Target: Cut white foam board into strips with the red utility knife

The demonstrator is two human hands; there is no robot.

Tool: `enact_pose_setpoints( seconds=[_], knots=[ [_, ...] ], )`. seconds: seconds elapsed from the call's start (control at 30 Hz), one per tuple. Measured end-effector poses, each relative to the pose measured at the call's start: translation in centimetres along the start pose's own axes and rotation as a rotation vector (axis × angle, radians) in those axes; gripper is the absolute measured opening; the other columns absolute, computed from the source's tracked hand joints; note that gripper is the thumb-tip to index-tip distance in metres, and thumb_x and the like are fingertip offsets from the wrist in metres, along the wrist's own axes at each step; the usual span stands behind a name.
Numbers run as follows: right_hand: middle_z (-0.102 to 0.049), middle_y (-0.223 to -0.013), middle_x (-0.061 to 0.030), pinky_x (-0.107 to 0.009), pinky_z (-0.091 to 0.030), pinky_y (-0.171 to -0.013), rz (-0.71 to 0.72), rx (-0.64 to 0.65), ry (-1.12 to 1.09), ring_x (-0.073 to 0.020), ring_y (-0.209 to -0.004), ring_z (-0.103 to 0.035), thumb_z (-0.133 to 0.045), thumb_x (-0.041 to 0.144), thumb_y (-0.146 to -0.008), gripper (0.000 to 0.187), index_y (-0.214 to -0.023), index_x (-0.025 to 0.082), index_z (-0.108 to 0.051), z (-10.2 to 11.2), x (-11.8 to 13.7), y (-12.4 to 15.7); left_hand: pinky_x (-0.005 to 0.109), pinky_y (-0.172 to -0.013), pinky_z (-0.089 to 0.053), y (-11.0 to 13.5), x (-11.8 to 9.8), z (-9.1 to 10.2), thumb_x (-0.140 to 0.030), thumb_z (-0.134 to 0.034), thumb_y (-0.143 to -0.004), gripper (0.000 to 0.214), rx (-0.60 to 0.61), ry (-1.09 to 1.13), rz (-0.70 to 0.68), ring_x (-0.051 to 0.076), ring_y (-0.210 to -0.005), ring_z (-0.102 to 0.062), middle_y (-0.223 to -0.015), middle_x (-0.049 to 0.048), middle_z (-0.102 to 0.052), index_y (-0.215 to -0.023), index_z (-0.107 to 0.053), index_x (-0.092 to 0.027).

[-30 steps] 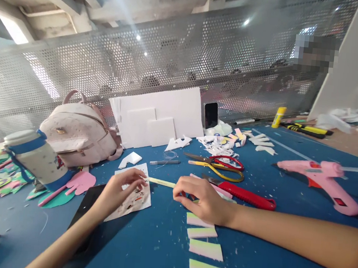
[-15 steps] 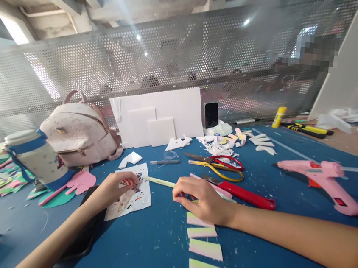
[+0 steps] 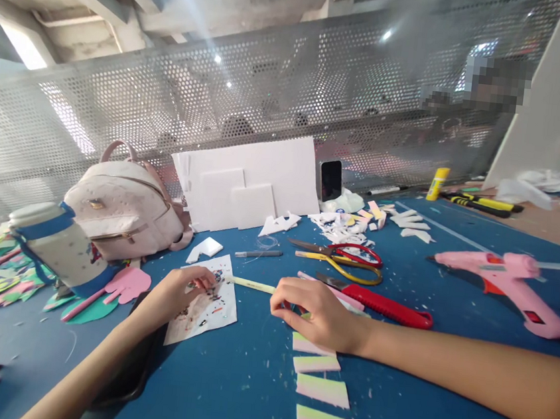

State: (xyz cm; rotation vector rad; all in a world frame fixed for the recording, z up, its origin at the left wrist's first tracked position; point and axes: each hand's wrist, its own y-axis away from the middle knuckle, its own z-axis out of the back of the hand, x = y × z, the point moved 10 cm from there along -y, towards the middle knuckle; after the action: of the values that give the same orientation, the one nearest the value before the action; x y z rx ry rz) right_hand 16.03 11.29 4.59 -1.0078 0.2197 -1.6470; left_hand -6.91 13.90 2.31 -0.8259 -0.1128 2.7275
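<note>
My left hand (image 3: 192, 288) hovers at a small white sheet (image 3: 227, 307) scattered with tiny coloured bits. Its fingers are curled together, and anything between them is too small to make out. My right hand (image 3: 312, 309) is closed around a thin pale yellow-green stick (image 3: 254, 285), whose far end points at the sheet. Part of the stick is hidden by the fingers. Below the right hand, several pink-and-green foam strips (image 3: 323, 391) lie in a column. A black phone (image 3: 130, 374) lies partly under my left forearm.
Scissors (image 3: 338, 252), a red utility knife (image 3: 384, 305) and a pink glue gun (image 3: 503, 276) lie to the right. A grey pen (image 3: 260, 254) lies beyond the hands. At the left stand a tumbler (image 3: 62, 253) and a backpack (image 3: 125, 203). White boards (image 3: 284, 170) lean behind.
</note>
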Motion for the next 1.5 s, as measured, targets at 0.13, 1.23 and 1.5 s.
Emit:
enact_pose_setpoints(
  seconds=[0.13, 1.23, 1.5],
  knots=[
    [-0.061, -0.086, -0.0006, -0.028, -0.04, -0.072, 0.0, 0.003, 0.001, -0.0137, -0.077, -0.054, -0.054, 0.02, -0.1, 0.01, -0.091, 0.02, -0.059, -0.1, 0.0, 0.0, 0.033, -0.082, -0.053, 0.0, 0.8, 0.8, -0.019, -0.05, -0.087, 0.021, -0.021, 0.014, 0.038, 0.021, -0.088, -0.073, -0.093, 0.0042, -0.077, -0.099, -0.067, -0.022],
    [-0.062, -0.087, -0.0012, -0.029, -0.041, -0.072, -0.004, 0.019, 0.01, -0.0144, -0.078, -0.054, -0.053, 0.02, -0.1, 0.01, -0.093, 0.021, -0.059, -0.2, -0.2, -0.1, 0.028, -0.071, -0.048, 0.2, 1.3, 0.4, -0.022, -0.058, -0.077, 0.028, -0.054, -0.05, 0.075, 0.018, -0.073, -0.066, -0.079, -0.0018, -0.073, -0.103, -0.069, -0.025],
    [-0.062, -0.087, -0.0016, -0.029, -0.042, -0.071, 0.004, 0.019, 0.013, -0.0147, -0.078, -0.054, -0.053, 0.02, -0.1, 0.011, -0.092, 0.02, -0.06, -0.2, 0.0, 0.0, 0.031, -0.077, -0.052, 0.3, 0.6, 2.1, -0.024, -0.061, -0.08, 0.028, -0.202, 0.063, 0.031, 0.017, -0.075, -0.063, -0.082, -0.001, -0.067, -0.108, -0.063, -0.023]
  ],
)
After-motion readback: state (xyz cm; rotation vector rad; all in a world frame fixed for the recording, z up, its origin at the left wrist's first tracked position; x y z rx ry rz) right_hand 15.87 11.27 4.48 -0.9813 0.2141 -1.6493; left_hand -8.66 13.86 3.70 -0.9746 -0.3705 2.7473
